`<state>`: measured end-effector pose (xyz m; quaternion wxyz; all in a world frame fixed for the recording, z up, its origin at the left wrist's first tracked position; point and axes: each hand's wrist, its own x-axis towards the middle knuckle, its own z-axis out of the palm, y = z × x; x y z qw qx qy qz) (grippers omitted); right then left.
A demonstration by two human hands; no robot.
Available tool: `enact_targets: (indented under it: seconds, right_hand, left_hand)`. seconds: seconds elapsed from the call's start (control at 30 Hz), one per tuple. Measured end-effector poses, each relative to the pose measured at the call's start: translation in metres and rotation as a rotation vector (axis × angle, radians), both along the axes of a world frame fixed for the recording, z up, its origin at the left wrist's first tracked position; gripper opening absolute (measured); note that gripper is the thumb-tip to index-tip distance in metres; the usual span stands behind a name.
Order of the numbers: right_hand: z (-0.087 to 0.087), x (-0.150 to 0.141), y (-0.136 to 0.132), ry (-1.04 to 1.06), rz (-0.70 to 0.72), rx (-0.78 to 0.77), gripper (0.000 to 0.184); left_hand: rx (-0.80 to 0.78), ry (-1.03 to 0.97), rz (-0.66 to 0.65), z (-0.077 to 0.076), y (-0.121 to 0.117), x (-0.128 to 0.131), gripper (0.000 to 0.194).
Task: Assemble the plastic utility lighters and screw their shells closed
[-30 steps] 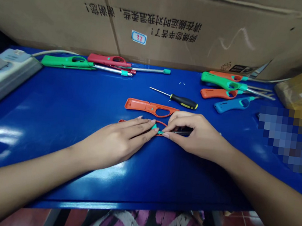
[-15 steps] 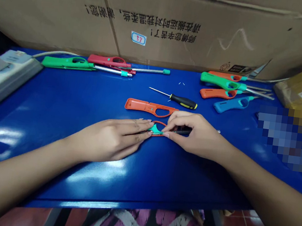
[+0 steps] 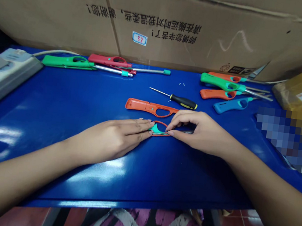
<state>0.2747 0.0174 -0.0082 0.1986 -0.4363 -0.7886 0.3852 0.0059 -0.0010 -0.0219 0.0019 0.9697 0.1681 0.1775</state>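
In front of me on the blue table lies an opened lighter, its orange half shell (image 3: 160, 123) partly hidden under my fingers. A teal trigger (image 3: 155, 129) sits inside its loop. My left hand (image 3: 114, 134) is closed over the handle end, fingers together and pressing down. My right hand (image 3: 196, 128) pinches thumb and fingertips at the lighter's front end, where the metal rod (image 3: 187, 132) runs under the palm. What exactly the fingertips grip is hidden. Just beyond lies the other orange half shell (image 3: 138, 105), hollow side up, its front tip by my right fingers.
A screwdriver (image 3: 183, 101) with a black and yellow handle lies behind the shells, near tiny white bits. Green (image 3: 65, 62) and red (image 3: 109, 61) lighters rest back left, several more, including a blue one (image 3: 231, 105), back right. A cardboard box (image 3: 159, 51) borders the back; a power strip (image 3: 8, 72) stands left.
My right hand has shifted slightly to the right along the lighter's front, with more of the front end showing. My left hand stays over the handle.
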Motion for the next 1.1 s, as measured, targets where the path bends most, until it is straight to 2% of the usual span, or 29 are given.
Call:
enact_targets:
  seconds: [0.17,0.3,0.43,0.67,0.8,0.93,1.1]
  right_hand:
    - [0.001,-0.002,0.0,-0.024,-0.04,-0.037,0.008]
    - [0.008,0.007,0.005,-0.012,-0.074,-0.066,0.015]
    - [0.013,0.014,0.007,-0.114,-0.015,-0.088,0.019]
    - [0.003,0.008,0.004,-0.118,-0.039,-0.051,0.018]
    - [0.003,0.009,0.002,-0.143,-0.047,-0.052,0.015]
    - [0.006,0.009,-0.001,-0.175,-0.021,0.012,0.014]
    - [0.0,-0.001,-0.005,-0.117,-0.065,0.141,0.023]
  left_hand:
    - [-0.026,0.0,0.011,-0.001,-0.001,0.0,0.033]
    - [-0.001,0.015,-0.005,-0.001,-0.001,-0.001,0.033]
    - [-0.014,0.038,-0.004,-0.001,0.0,-0.003,0.035]
    - [-0.026,0.044,-0.013,-0.002,0.0,-0.001,0.036]
    - [-0.037,0.018,-0.007,-0.006,0.0,0.001,0.036]
    - [-0.085,-0.037,0.012,-0.009,-0.001,0.002,0.035]
    - [-0.176,-0.16,0.047,-0.013,-0.001,0.007,0.034]
